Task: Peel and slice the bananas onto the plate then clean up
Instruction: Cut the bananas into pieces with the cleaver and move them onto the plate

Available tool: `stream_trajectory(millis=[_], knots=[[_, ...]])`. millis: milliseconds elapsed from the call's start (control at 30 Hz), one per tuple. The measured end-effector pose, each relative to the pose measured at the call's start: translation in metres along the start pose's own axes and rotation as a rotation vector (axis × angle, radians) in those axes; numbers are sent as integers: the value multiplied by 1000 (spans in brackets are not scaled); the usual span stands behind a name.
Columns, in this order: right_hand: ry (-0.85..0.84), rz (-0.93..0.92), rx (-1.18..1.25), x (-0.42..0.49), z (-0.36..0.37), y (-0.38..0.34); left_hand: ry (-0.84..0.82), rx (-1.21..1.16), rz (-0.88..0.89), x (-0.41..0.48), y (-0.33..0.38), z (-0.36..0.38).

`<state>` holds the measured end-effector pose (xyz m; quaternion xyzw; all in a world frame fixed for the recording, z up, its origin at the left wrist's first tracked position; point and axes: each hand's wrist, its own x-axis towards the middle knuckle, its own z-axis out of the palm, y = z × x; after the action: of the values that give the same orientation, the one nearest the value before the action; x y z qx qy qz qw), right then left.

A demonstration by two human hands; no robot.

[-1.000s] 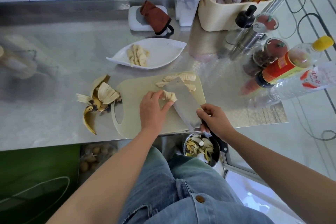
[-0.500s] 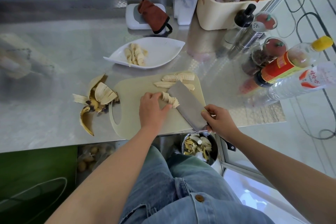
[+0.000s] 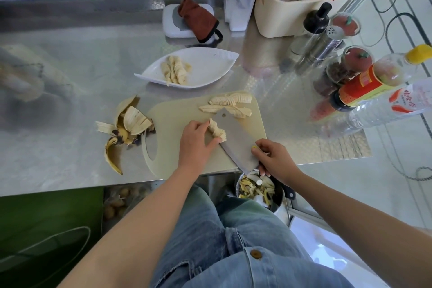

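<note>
1. Left hand (image 3: 196, 140): curled round ridged, sliced banana (image 3: 217, 130) on smooth beige board (image 3: 170, 121).
2. Right hand (image 3: 275, 159): clamped on cleaver (image 3: 236, 140) handle; flat rectangular steel blade touching banana.
3. More slices (image 3: 230, 104) at board's far edge; others on white leaf-shaped plate (image 3: 210, 70) beyond.
4. Limp peels (image 3: 126, 126) left of board.

I find nothing I can read outright. Near the right edge of the tabletop (image 3: 70, 147), the clear bottle (image 3: 374, 116) wears a white-and-red label (image 3: 408, 100) with blurred red characters. The yellow-capped bottle (image 3: 395, 68) beside it has a red label (image 3: 364, 84) with illegible print.
</note>
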<state>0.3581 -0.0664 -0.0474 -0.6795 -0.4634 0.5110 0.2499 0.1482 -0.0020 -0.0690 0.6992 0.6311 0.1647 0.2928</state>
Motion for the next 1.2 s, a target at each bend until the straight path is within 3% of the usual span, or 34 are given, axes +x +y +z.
stream_trajectory(millis=[300, 533, 633, 967, 1200], knots=[[-23, -21, 164, 26, -5, -44, 168, 15, 85, 29, 12, -34], [28, 7, 242, 70, 9, -88, 175, 87, 8, 73, 10, -62], [80, 45, 201, 90, 18, -97, 200, 172, 59, 89, 2, -73], [181, 93, 43, 112, 38, -134, 26, 465, 231, 123, -20, -67], [173, 79, -6, 114, 37, -132, -76, 496, 188, 135, -24, -67]])
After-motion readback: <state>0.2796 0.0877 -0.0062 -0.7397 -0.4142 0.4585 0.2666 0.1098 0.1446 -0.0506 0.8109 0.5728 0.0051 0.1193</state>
